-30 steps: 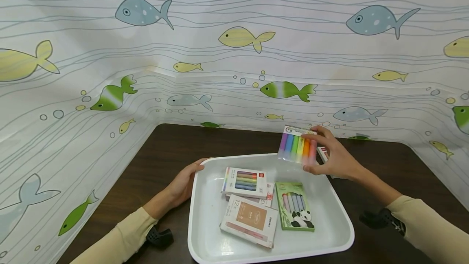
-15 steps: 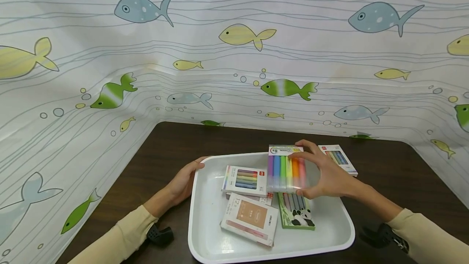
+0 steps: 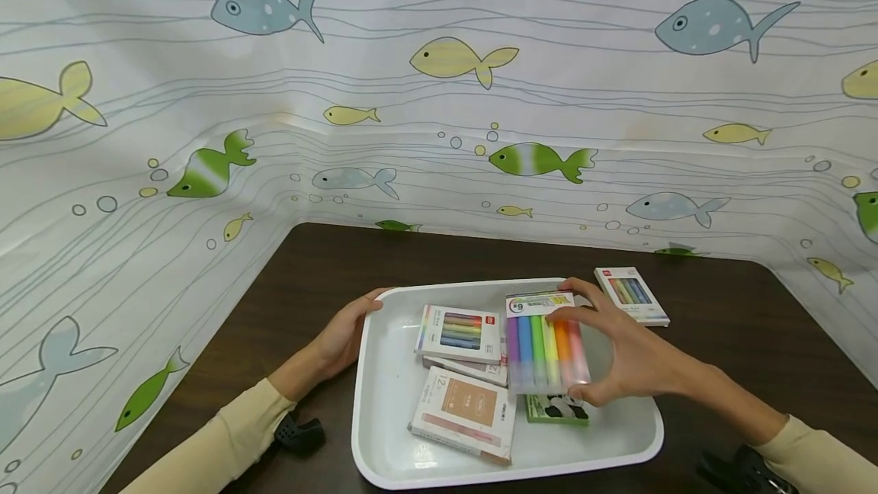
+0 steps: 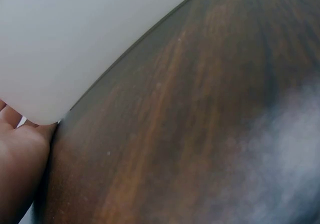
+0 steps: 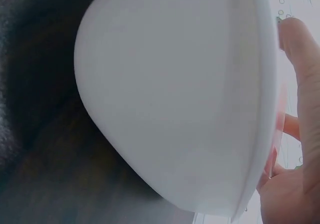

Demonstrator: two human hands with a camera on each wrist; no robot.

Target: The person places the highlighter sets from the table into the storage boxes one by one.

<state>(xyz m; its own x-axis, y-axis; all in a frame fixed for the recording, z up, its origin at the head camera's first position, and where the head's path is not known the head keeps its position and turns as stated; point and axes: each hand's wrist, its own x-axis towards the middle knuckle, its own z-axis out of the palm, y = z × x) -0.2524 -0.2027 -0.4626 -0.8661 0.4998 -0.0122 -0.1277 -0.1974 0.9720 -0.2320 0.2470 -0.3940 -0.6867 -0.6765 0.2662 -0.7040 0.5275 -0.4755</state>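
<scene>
Two hands work at a white tray (image 3: pixel 384 433) on the dark wooden surface (image 3: pixel 315 265). Nearest in the tray lies a tan-fronted box (image 3: pixel 465 414), with a panda box (image 3: pixel 557 408) beside it. Over that box the right hand (image 3: pixel 627 360) grips a clear pack of coloured markers (image 3: pixel 545 341), fingers curled round its edges. A rainbow-striped box (image 3: pixel 458 332) lies just behind. The left hand (image 3: pixel 343 334) rests on the tray's left rim, apparently grasping it. Farther back, outside the tray, lies another small box (image 3: pixel 631 294).

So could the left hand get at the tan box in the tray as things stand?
Probably yes: the left hand rests on the tray rim, and the tan box lies uncovered nearby, nothing between them.
</scene>
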